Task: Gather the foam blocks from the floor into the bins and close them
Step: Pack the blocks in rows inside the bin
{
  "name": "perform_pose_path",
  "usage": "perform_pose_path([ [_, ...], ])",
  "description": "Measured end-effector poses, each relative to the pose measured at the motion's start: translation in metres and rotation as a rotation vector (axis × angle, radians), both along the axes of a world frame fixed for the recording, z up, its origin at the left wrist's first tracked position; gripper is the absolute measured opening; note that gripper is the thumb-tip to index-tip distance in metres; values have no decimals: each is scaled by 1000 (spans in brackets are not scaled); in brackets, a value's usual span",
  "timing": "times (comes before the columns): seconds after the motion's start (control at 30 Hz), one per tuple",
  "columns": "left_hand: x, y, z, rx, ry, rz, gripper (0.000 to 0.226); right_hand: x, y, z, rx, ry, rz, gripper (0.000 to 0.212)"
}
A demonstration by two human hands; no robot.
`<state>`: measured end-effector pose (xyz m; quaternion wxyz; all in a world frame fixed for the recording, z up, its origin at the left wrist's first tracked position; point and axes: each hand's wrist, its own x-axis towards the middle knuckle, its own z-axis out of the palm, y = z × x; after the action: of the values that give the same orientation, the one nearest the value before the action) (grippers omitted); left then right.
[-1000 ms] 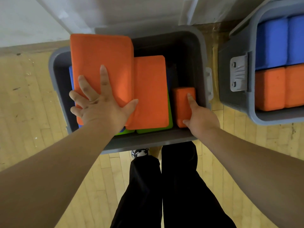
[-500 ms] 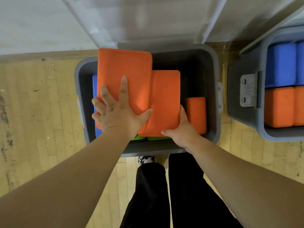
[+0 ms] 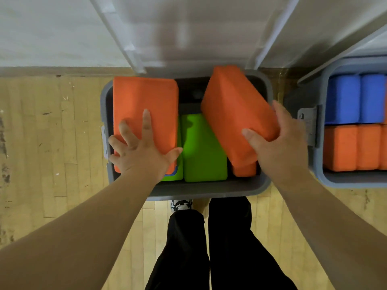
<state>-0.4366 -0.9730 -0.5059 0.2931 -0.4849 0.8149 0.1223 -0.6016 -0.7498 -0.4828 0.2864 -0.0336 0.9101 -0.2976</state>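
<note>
Looking straight down into the grey bin (image 3: 209, 193): smooth moulded plastic with rounded corners, sitting on a pale wooden plank floor (image 3: 52, 132) that's scuffed in places. Its lid (image 3: 188, 38) stands open behind it, whitish plastic with raised ribs.

The left hand (image 3: 142, 155) lies flat on the flat orange block (image 3: 144, 105) at the left side of the bin, fingers spread and straight. That grip is released, just pressing down. The block is a matte foam slab with softly rounded corners and a slightly grainy surface. A sliver of blue and a bit of green poke out under its near corner.

The right hand (image 3: 278, 141) has its grip clenched round the tilted orange block (image 3: 234, 109), thumb on the top face and fingers wrapped over the right edge. That one is a chunky brick shape, held at a slant over the right side of the bin, far end up by the rim. Its near end is over a smaller orange block (image 3: 244, 170); can't tell if they touch.

Between the two orange ones a green block (image 3: 203, 151) lies flat lower down, smooth with rounded edges.

To the right is a second bin (image 3: 320, 174), open, with a grey latch (image 3: 307, 124) on its side, packed with blue blocks (image 3: 343, 99) behind orange blocks (image 3: 340, 147), standing snug side by side.
</note>
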Motion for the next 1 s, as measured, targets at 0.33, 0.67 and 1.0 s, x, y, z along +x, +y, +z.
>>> perform_pose_path([
  [0.33, -11, -1, -3, 102, -77, 28, 130, -14, 9, 20, 66, 27, 127, 105],
  [0.67, -14, 1, 6, 129, -129, 16, 128, -30, -7, 41, 93, 272, 208, 79],
  [1.0, -12, 1, 8, 134, -97, 7, 127, -34, -12, 54, 182, 157, 302, 82],
])
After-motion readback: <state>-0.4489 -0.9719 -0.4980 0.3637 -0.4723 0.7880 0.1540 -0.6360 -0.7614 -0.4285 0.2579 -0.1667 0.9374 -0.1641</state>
